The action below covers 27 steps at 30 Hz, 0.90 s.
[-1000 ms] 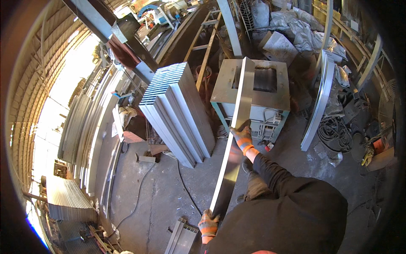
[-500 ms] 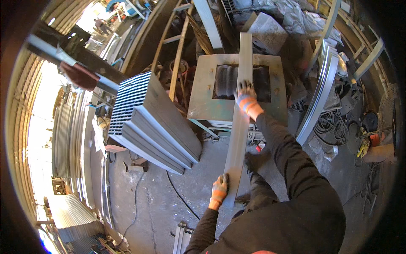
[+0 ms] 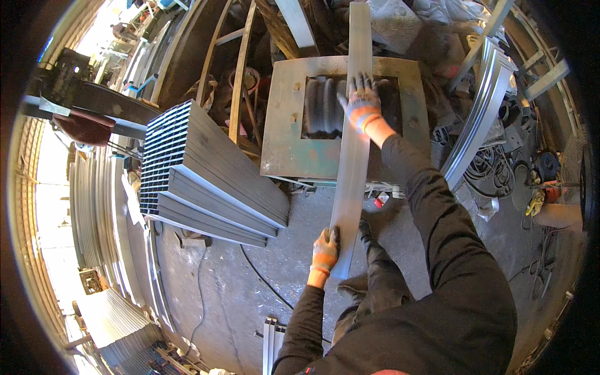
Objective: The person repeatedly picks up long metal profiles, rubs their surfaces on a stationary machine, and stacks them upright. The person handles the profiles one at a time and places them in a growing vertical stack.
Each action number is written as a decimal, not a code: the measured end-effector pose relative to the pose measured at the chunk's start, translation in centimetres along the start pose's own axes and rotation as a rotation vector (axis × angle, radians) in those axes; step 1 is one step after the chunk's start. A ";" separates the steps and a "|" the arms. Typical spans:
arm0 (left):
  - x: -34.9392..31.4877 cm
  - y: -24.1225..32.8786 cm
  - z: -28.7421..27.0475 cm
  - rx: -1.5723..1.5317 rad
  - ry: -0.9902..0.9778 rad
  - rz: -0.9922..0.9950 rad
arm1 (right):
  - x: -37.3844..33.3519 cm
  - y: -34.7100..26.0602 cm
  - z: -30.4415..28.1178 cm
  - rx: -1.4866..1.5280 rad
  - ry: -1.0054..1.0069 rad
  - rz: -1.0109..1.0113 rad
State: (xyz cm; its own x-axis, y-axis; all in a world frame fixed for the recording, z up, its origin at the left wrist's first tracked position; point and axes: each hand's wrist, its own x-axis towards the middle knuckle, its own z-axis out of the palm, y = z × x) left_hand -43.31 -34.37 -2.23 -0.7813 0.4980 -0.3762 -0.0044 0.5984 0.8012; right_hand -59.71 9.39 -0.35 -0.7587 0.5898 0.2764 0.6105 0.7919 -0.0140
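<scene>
A long grey metal profile (image 3: 350,172) lies across the top of a metal-topped machine (image 3: 284,150), its near end reaching out toward me. In the machine's rectangular opening, a dark ridged roller (image 3: 322,109) shows on both sides of the profile. My left hand (image 3: 325,250), in a grey and orange glove, grips the profile's left edge close to its near end. Farther along, above the opening, my gloved right hand (image 3: 364,103) rests flat on the profile with its fingers spread. The profile hides the middle of the roller.
A tall stack of grey profiles (image 3: 212,178) stands left of the machine. More bent-looking profiles (image 3: 481,112) lean at the right, beside coiled cables (image 3: 487,165). A dark cable (image 3: 262,281) crosses the floor. Short profiles (image 3: 272,340) lie near my left forearm.
The profile has slid away from me over the machine, and both hands have moved forward with it. My right hand's fingers are spread wider. The whole view has shifted slightly.
</scene>
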 end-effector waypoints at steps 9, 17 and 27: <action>-23.5 -12.1 -6.3 0.106 -0.011 -0.052 | -23.9 -8.8 -9.9 0.192 -0.094 0.020; -42.8 -22.5 -10.6 0.149 -0.060 -0.091 | -43.3 -16.1 -16.1 0.149 -0.183 0.003; -54.3 -26.2 -13.1 0.589 0.060 -0.150 | -53.1 -20.1 -19.6 0.566 -0.223 0.178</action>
State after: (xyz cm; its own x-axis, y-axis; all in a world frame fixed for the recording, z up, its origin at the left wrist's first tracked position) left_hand -8.95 -85.32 3.27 -0.8325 0.3556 -0.4248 0.2153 0.9142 0.3434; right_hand -27.25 -40.96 4.06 -0.7229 0.6907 0.0173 0.5634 0.6038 -0.5639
